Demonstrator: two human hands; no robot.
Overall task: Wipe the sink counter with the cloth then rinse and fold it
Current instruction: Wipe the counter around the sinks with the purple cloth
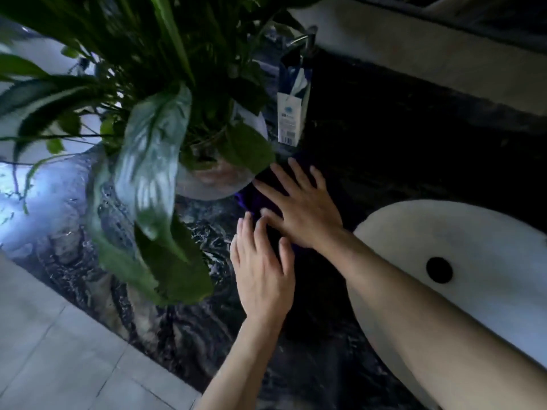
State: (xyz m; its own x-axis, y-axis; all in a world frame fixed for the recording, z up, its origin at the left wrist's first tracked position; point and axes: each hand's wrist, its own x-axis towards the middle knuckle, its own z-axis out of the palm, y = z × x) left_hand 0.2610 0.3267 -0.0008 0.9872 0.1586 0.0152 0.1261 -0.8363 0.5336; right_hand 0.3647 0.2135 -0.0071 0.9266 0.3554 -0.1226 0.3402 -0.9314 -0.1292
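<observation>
Nearest the camera, pale floor tiles (pixel 59 344) run along the edge of the dark marbled counter (pixel 189 329). On that counter, between the white sink (pixel 473 241) and the potted plant, lies the dark purple cloth (pixel 251 196), hard to make out against the dark stone. The left hand (pixel 262 270) lies flat on the near part of the cloth with its fingers straight and together, gripping nothing. Just beyond it the right hand (pixel 302 208) also presses flat on the cloth, fingers spread and pointing towards the plant, its thumb close to the left fingertips; its forearm crosses over the rim of the sink. The plant (pixel 154 119) stands in a pale round pot (pixel 207 184) just beside the far end of the cloth, its broad leaves hanging over the counter. Behind the hands a tall white and blue carton (pixel 291 113) stands upright, and farther back is a metal tap (pixel 307 42).
</observation>
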